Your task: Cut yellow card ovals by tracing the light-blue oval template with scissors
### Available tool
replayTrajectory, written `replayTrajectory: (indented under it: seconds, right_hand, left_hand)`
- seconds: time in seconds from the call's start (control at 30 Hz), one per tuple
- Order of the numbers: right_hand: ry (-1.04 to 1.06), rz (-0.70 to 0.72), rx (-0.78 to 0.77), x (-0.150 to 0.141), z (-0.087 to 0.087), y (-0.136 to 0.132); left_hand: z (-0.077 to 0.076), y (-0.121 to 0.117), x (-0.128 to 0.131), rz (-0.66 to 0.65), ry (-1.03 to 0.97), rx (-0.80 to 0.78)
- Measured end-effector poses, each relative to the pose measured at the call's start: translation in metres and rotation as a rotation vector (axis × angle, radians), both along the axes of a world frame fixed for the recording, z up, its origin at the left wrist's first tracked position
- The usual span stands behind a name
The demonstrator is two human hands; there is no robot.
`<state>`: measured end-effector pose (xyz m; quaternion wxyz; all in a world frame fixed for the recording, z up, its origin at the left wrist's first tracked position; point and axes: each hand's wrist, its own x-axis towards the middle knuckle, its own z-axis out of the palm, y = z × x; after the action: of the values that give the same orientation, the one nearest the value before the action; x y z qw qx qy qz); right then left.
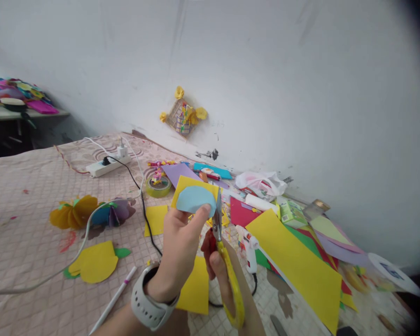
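Note:
My left hand [184,238], with a white watch on the wrist, pinches a light blue paper cutout [192,199] laid over a square of yellow paper [191,182]. The thumb presses on the blue piece while the fingers lie behind. In my right hand [227,270] is a pair of scissors [217,224] with yellow handles, the thumb through one loop. Their blades point upward at the right edge of the yellow and blue papers. How far the blades are apart is hard to make out.
A glue gun [248,247] lies right of the scissors, beside a long yellow sheet [297,266]. Folded paper pieces [75,212], a heart-like yellow cutout [98,263] and a white stick [114,301] lie left. Cords run from a power strip [108,164]; a tape roll [157,186] stands behind.

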<state>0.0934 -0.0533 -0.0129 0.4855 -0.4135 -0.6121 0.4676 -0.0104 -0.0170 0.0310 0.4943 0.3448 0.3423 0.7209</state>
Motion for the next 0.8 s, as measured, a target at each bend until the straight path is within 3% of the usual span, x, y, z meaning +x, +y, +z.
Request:
replayTrajectory:
  seconds: [0.37,0.8]
  right_hand:
    - [-0.015,-0.056,0.016,0.0005,-0.0002,0.0018]
    - [-0.026,0.007,0.032,0.0036,-0.0008,0.0035]
  left_hand:
    - [-0.0031,0.0030,-0.0006,0.033,-0.024,-0.021]
    - [-0.0014,0.0057,-0.0052,0.052,0.048,-0.019]
